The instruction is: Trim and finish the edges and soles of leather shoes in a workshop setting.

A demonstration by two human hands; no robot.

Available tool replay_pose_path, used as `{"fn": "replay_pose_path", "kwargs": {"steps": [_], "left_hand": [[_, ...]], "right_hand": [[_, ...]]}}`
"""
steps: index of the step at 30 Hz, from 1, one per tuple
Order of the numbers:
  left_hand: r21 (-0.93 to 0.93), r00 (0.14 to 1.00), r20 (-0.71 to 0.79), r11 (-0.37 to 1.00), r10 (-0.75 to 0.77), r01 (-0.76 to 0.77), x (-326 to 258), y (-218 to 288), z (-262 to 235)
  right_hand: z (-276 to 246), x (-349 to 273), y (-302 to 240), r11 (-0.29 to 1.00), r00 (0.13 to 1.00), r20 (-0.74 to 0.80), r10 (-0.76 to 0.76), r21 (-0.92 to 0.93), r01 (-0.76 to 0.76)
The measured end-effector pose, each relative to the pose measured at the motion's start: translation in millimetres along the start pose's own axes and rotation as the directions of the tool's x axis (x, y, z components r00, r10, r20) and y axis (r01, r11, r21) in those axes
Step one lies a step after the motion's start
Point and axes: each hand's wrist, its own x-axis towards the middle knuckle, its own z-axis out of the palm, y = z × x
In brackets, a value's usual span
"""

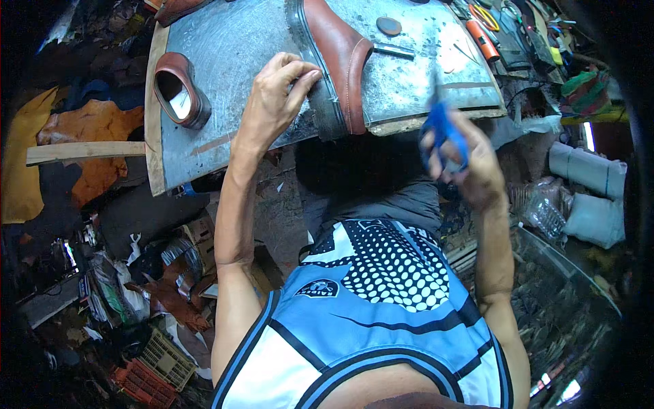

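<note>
A brown leather shoe [344,68] lies on its side on the metal-topped table [225,41], its dark sole edge toward the left. My left hand [276,92] is at that sole edge, thumb and fingers pinched together; whatever they hold, if anything, is too small to name. Off the table's front edge, to the right of the shoe, my right hand [473,160] grips a pair of scissors [444,140] by their blue handles. Motion smears the blades, which point away from me. Another brown shoe [178,92] stands at the table's left side, its opening facing up.
A round dark disc [388,26] and a short metal bar [394,50] lie right of the shoe. Several tools, among them an orange cylinder [482,41], crowd the far right. Leather pieces [95,143] and a wooden plank [85,153] are at the left. Plastic-wrapped bundles [589,198] sit at the right.
</note>
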Motion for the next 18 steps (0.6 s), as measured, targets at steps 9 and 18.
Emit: {"fn": "replay_pose_path", "kwargs": {"steps": [9,18], "left_hand": [[-0.047,0.995,-0.081,0.997,-0.058,0.054,-12.2,8.1,2.5],[0.036,0.985,-0.15,0.996,0.083,-0.078,-8.1,1.1,17.5]], "right_hand": [[61.1,-5.1,51.9,0.879,0.918,0.329,0.22,0.34,-0.333],[71.0,9.2,54.3,0.721,0.884,0.377,0.275,0.528,-0.449]]}}
